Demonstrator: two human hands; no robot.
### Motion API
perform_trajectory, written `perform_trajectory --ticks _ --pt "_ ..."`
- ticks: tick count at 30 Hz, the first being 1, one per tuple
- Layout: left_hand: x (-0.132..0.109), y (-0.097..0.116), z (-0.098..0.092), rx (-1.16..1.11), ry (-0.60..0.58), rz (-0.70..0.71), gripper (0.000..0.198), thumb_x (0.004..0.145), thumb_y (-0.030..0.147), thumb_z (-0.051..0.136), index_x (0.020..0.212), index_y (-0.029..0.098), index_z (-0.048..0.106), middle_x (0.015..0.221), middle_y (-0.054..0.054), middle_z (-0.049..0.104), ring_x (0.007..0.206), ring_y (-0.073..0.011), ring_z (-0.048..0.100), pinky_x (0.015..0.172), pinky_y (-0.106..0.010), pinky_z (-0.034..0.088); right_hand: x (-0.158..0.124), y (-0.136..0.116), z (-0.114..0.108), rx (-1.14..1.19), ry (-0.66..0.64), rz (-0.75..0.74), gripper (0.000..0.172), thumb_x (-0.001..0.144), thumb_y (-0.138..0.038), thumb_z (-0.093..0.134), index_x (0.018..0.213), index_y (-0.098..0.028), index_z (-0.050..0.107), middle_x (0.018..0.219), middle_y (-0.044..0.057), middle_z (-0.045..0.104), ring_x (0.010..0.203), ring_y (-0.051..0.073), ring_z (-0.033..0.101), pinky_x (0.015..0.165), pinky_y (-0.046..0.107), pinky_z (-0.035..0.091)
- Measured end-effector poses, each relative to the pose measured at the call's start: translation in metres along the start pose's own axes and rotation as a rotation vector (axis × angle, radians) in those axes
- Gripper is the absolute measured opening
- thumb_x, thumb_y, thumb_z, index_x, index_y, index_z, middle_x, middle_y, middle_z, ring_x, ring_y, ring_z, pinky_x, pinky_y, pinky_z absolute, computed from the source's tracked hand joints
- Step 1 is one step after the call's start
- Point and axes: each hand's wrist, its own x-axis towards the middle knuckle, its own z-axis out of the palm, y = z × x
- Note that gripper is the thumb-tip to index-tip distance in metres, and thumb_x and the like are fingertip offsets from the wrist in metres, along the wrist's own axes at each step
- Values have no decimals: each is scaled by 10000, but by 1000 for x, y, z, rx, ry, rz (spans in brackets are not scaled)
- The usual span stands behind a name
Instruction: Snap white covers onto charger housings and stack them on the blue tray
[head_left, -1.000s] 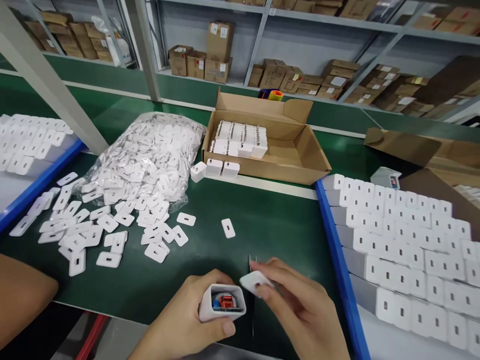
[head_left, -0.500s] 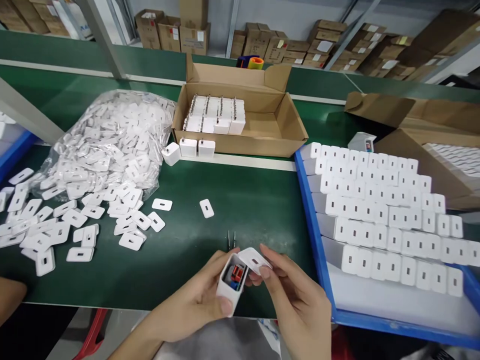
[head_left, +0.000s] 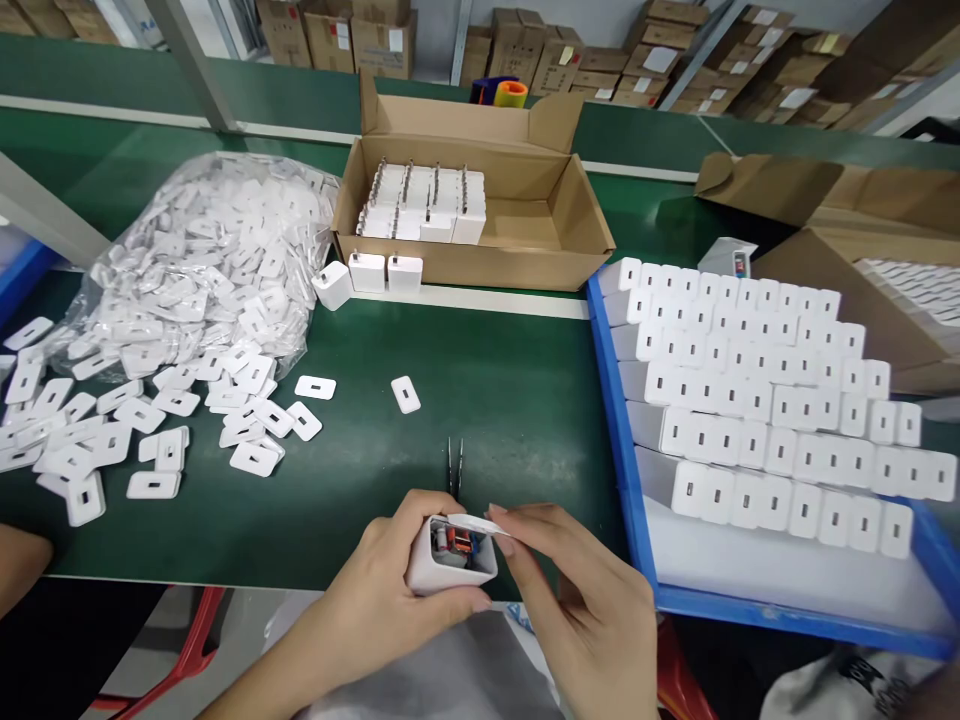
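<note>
Left hand: the left hand [head_left: 375, 590] grasps the white housing [head_left: 454, 579], its thumb along the near side and its fingers round the left and far sides; the opening faces up toward the person.
Right hand: the right hand [head_left: 581, 590] pinches the right end of the white cover [head_left: 478, 523] between thumb and fingertips; it is the nearer hand to the cover.
Cover to opening: the cover lies just left of the right fingertips, seen almost edge-on, along the far rim of the opening; its long axis runs left to right, roughly in line with the opening's own; whether it touches all along the rim cannot be told.
Inside the housing: a red part [head_left: 459, 541] shows below the cover, to the right of the left hand's palm.
Tweezers: the tweezers [head_left: 460, 462] lie just beyond the left hand, tips pointing away.
Loose cover: one loose cover [head_left: 410, 403] lies farther beyond the left hand, past the tweezers.
Heap: a heap of covers [head_left: 112, 443] spreads well to the left of the left hand.
Tray: a blue-rimmed tray [head_left: 628, 500] of finished-looking units [head_left: 750, 442] stands to the right of the right hand.
</note>
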Motion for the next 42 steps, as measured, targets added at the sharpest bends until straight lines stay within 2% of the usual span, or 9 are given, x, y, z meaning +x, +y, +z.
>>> perform_trajectory --ticks 11,15,19,23,27,32,35,38,42 --pt "-7 -8 8 -132 22 31 594 752 372 791 1215 311 424 909 46 679 758 -151 632 668 -223 481 -6 2 -7 48 -130 -138 358 922 -36 559 1161 -275 678 997 38 724 911 158 685 715 251 595" --pt "-8 -2 3 -137 18 78 549 821 410 735 1236 308 389 915 28 641 778 -164 613 691 -252 473 -8 1 -12 -11 -177 -176 245 994 -236 522 1218 -251 622 1075 84 694 1012 214 656 791 338 596" --pt "-3 4 -3 -72 -21 162 361 944 504 538 1232 323 418 812 40 570 697 -155 524 639 -250 421 -10 1 -5 -145 -233 -317 408 957 -397 574 1275 -144 534 1090 146 642 1100 282 597 834 410 600" --pt "3 6 2 -93 -40 167 330 998 548 357 1248 337 404 763 51 540 633 -146 481 596 -251 376 -14 11 17 -263 19 -347 377 886 -118 613 1244 -118 493 1083 154 580 1056 262 586 818 417 604" --pt "3 7 3 -102 -98 183 454 966 631 328 1314 339 320 1076 -1 600 912 -192 559 793 -292 433 -11 23 24 -347 138 -495 290 852 -69 619 1130 -131 564 1009 132 608 967 241 612 727 390 617" --pt "3 7 -7 -41 -90 25 411 973 602 356 1019 239 543 875 11 568 772 -170 503 701 -279 387 -8 31 14 -569 -35 -639 163 900 -92 595 1058 -102 629 930 105 702 963 241 642 956 501 539" --pt "9 0 -11 -204 -123 -52 323 968 515 467 912 221 587 815 29 524 756 -148 463 684 -256 367 -9 36 10 -619 -97 -715 206 895 -85 611 1098 -104 640 994 104 724 1012 255 626 1052 544 451" --pt "18 -11 -11 -411 -163 -26 248 953 452 536 995 224 624 854 20 546 801 -147 492 736 -251 390 -7 45 7 -475 -191 -581 343 920 -218 632 1239 -105 579 1145 138 685 1106 277 583 1024 506 484" --pt "26 -22 -6 -439 -108 85 180 887 384 666 988 235 653 995 -6 570 935 -168 552 831 -263 425 -3 56 8 -59 -259 -55 619 930 -518 566 1439 -197 421 1259 149 586 1022 235 628 785 355 593"
